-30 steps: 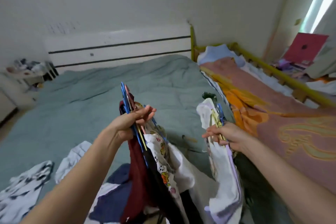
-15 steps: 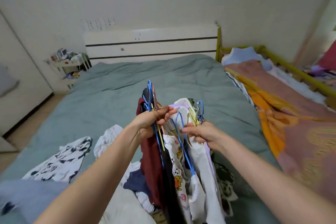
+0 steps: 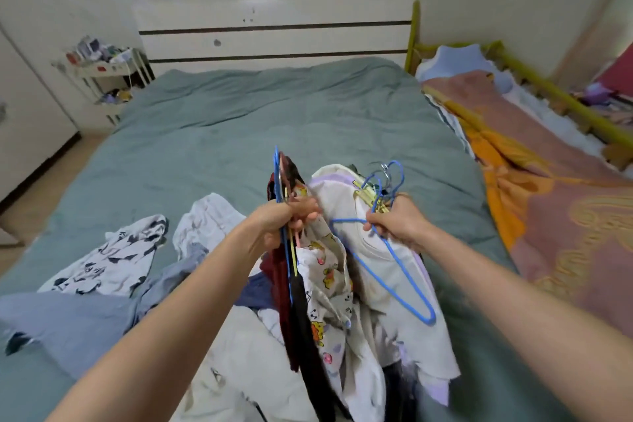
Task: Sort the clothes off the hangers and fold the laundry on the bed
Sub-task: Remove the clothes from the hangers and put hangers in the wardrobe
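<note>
Both hands up over the near end of the bed (image 3: 274,120). Left hand (image 3: 286,220) grips a bunch of hangers (image 3: 281,181) by the necks, fingers curled tight; maroon, black and cartoon-print clothes (image 3: 320,284) hang below it. Right hand (image 3: 394,221) is clamped on a second bunch of hooks plus a loose blue hanger (image 3: 394,271) lying across a white shirt (image 3: 387,281). The two bunches are near each other, not touching. Loose laundry: patterned top (image 3: 113,260) and blue garment (image 3: 72,319) at near left, white cloth (image 3: 212,219) between. Far half of the green cover is bare up to the headboard (image 3: 274,31). Right edge abuts a yellow-railed cot (image 3: 555,96).
</note>
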`<state>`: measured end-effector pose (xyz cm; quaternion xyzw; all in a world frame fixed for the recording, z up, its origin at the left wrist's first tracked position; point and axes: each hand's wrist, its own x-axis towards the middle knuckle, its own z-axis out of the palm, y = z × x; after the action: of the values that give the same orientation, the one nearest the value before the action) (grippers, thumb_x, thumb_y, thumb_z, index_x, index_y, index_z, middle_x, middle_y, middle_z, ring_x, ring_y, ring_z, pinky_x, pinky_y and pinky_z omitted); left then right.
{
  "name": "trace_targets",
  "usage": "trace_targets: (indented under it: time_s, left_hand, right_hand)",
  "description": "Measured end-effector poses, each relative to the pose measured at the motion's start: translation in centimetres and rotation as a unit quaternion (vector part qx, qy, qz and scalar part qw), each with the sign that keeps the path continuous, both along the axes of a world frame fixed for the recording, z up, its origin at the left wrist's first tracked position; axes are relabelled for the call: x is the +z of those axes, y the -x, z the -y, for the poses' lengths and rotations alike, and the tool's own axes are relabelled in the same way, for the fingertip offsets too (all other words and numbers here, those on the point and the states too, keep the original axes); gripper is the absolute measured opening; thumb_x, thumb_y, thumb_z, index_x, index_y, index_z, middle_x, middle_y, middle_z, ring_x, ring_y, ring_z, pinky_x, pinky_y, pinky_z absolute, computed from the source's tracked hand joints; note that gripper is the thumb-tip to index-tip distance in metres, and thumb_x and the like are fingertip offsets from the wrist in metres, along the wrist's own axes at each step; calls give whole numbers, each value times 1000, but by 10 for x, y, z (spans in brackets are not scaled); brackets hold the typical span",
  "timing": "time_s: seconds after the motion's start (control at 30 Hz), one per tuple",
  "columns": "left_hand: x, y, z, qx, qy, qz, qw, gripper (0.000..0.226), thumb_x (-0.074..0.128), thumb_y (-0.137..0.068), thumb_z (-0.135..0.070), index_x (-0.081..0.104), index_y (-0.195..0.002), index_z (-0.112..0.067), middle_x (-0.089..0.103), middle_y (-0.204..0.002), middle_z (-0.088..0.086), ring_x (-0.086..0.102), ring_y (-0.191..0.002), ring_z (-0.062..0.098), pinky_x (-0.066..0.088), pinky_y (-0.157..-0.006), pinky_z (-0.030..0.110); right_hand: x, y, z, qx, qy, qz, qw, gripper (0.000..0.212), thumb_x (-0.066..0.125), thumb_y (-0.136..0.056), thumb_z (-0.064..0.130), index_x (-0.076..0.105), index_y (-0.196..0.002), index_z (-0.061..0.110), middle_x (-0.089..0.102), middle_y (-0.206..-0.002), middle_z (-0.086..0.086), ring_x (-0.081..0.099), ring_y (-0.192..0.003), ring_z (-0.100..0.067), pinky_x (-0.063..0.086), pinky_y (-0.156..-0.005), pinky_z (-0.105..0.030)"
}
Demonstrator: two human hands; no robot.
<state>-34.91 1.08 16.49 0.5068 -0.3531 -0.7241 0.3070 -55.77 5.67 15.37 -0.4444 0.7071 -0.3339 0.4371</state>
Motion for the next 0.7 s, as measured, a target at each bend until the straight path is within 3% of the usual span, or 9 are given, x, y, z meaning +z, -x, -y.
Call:
trace_targets:
  time_s: [0.13,0.2,0.27,0.4,0.47,0.6,0.67,0.7]
  left_hand:
    - [-24,-18,-1,-22,-11,114,993,17,52,-93,6,49,-87,-9,55,-78,10,67,-52,6,32,-34,14]
    - [-28,-25,3,-21,-1,188,982,24,45,-94,9,43,-77,-9,49,-65,6,65,-46,7,30,-32,16]
    - [-25,-34,8,-6,14,251,968,19,44,-93,8,46,-80,-5,51,-60,6,63,-41,10,34,-31,15]
    - [-13,-51,15,14,86,392,916,8,48,-94,0,51,-87,-2,51,-70,12,53,-56,25,39,-36,21]
    - [-14,-49,7,-2,102,394,913,7,49,-93,1,51,-88,-2,53,-75,16,58,-67,30,38,-43,26]
    - [-41,-21,-36,-31,83,316,945,15,58,-87,8,53,-79,-4,55,-62,10,51,-31,8,34,-29,16]
    - [-64,-4,-60,-63,78,294,951,13,59,-86,10,56,-89,-2,56,-61,10,50,-29,4,37,-30,15]
    - [-77,4,-69,-78,77,283,953,17,60,-84,12,55,-84,-4,56,-60,11,53,-32,6,42,-34,17]
  right_hand:
    - [-17,31,-9,-34,4,-34,999,7,59,-86,-4,63,-80,-5,65,-58,-8,42,-28,-3,32,-32,-16]
    - [-26,43,-12,-59,-3,-53,997,9,60,-86,-2,64,-79,-5,65,-59,-8,43,-28,-3,34,-33,-17]
    - [-31,52,-17,-87,-13,-61,994,16,59,-88,2,64,-75,-6,63,-52,-3,42,-26,-1,31,-30,-14]
    - [-38,59,-24,-127,-15,-67,989,37,54,-91,8,54,-55,2,68,-70,-12,44,-26,-1,29,-29,-13]
    - [-42,58,-25,-151,-17,-68,986,34,54,-88,8,56,-54,3,68,-67,-10,42,-29,-6,31,-32,-16]
    - [-46,46,-33,-175,-23,-50,983,25,57,-83,7,58,-59,4,69,-66,-12,38,-33,-13,31,-36,-20]
    - [-52,38,-42,-169,-28,-46,984,27,55,-85,5,58,-58,2,67,-65,-13,41,-29,-9,32,-32,-17]
    - [-57,36,-47,-166,-30,-38,985,29,53,-86,4,58,-57,1,67,-66,-14,45,-31,-8,31,-31,-16]
